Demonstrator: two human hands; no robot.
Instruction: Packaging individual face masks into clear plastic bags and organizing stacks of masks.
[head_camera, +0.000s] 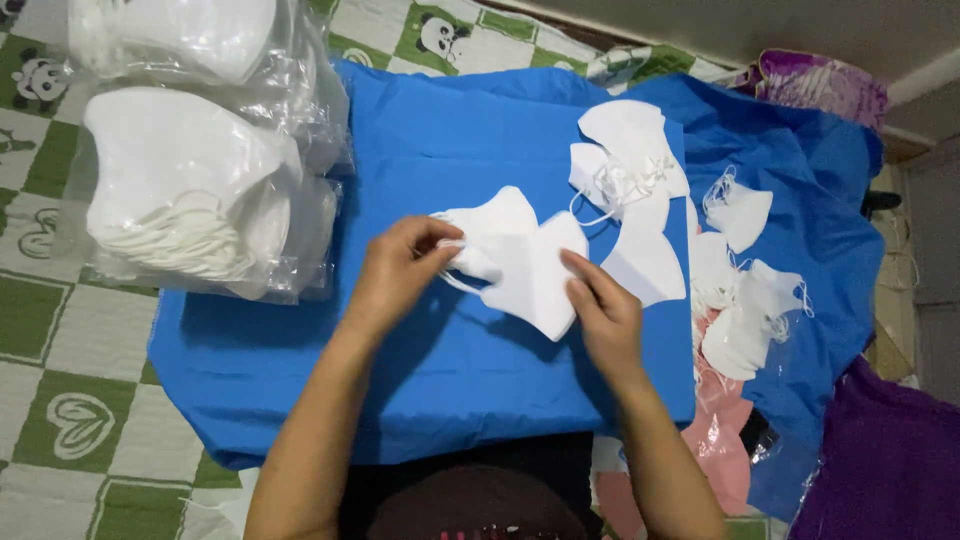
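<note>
Over the blue cloth, the left hand pinches the folded white fabric face mask at its ear loop (thin elastic); the right hand grips its edge. Keeping the loop untwisted seems wise.

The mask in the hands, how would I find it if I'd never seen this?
Look at the blue cloth in the middle. Near its centre, the left hand and right hand hold one white mask. It is the only mask being held; the others lie loose at the right or bagged at the left.
</note>
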